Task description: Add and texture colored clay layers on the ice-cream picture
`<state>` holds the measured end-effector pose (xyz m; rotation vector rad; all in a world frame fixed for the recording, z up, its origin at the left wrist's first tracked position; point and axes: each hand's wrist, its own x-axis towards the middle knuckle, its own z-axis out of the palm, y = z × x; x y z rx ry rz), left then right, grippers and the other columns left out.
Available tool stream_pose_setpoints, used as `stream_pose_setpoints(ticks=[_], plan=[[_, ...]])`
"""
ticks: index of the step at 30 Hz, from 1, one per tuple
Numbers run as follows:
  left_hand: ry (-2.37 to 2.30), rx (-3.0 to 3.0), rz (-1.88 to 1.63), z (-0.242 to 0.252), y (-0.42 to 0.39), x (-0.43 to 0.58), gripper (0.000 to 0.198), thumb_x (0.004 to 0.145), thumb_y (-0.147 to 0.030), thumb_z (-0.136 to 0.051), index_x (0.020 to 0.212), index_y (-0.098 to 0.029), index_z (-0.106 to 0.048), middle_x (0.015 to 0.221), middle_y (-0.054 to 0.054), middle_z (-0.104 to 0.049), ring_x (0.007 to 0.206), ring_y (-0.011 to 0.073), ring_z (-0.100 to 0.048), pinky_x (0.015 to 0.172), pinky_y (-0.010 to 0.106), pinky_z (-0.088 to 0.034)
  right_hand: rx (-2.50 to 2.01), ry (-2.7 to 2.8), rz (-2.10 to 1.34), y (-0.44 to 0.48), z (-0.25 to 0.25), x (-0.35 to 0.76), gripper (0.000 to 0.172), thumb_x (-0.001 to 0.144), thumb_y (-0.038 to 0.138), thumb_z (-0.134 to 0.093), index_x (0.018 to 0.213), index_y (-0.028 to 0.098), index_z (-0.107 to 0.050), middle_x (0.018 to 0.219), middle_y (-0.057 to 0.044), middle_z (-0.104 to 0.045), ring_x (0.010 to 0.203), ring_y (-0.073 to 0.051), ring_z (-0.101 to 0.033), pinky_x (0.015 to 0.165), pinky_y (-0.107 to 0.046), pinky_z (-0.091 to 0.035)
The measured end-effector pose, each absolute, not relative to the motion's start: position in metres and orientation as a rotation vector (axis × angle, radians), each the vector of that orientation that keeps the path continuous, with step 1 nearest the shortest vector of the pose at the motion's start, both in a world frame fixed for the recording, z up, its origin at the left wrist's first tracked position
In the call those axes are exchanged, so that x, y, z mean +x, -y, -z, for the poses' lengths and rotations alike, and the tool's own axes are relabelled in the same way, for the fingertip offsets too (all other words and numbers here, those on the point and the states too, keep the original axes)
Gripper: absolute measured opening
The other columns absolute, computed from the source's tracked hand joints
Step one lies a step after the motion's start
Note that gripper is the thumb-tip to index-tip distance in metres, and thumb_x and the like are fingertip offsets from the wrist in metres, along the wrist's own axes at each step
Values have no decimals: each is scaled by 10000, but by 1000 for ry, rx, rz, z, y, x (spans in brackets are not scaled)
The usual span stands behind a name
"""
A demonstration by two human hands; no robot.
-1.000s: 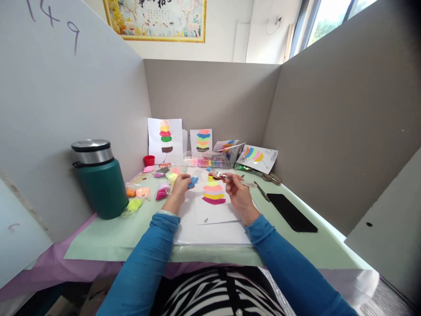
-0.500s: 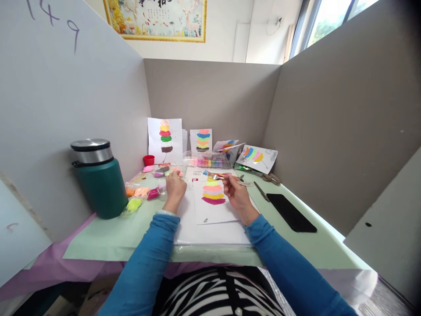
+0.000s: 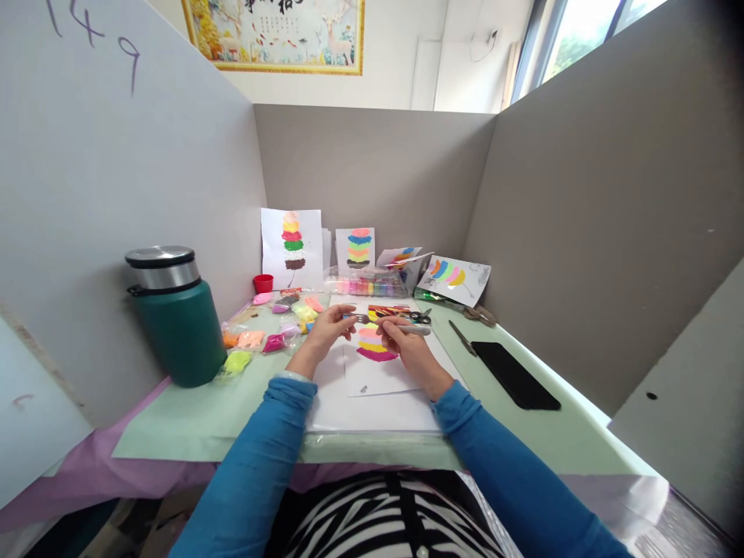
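Gripping a fork (image 3: pixel 415 330) in the closed right hand (image 3: pixel 410 353), above striped paper (image 3: pixel 384 378), apparently cleaning its tines (image 3: pixel 363 318) at the half-curled left hand (image 3: pixel 325 332), without clearly showing a pinch, likely needing steady, light fingers next.

hands (image 3: pixel 410 349) at fork (image 3: pixel 364 318), striped paper (image 3: pixel 380 378), bottle (image 3: pixel 179 329)

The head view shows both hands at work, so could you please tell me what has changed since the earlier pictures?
The left hand has let go of the blue lump, seemingly among the packets at left, and come back right to the fork. The right hand, holding the fork, has shifted left. The striped sheet, green bottle and black slab stayed put.
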<state>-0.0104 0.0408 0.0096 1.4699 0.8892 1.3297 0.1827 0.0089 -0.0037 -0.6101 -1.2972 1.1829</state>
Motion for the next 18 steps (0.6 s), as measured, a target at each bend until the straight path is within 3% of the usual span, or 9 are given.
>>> stream_pose_setpoints(ticks=[4,8,14,18], plan=[[-983,1376,-1340,-9,-45,-13,257,668,-238,-769,852,-95,-661,619,15,-633,563,123,-606,565,267,-514,-654,1285,-1153,-10,3,183,333,719,492,-734,857,189,-720,719,-4,-631,523,-79,-463,453,-229,-308],[-1048,1170,-1448,-12,-46,-19,181,710,-216,-730,820,-100,-645,680,33,-658,556,113,-612,563,260,-525,-673,1157,-1110,-14,0,190,360,683,502,-750,828,177,-699,678,2,-614,493,-77,-455,425,-226,-270],[-1378,1164,-1491,-15,-48,-32,225,882,-320,-511,822,-133,-621,618,2,-599,396,80,-463,402,218,-336,-704,1068,-1125,-15,-2,194,401,628,509,-778,803,159,-689,639,5,-607,450,-67,-445,396,-216,-242],[-1836,1457,-1459,-11,-55,-41,212,856,-194,-463,892,-154,-669,802,74,-678,583,153,-604,555,273,-437,-714,1061,-1117,-16,-1,192,404,626,513,-777,798,159,-691,635,0,-612,447,-69,-449,387,-215,-241]])
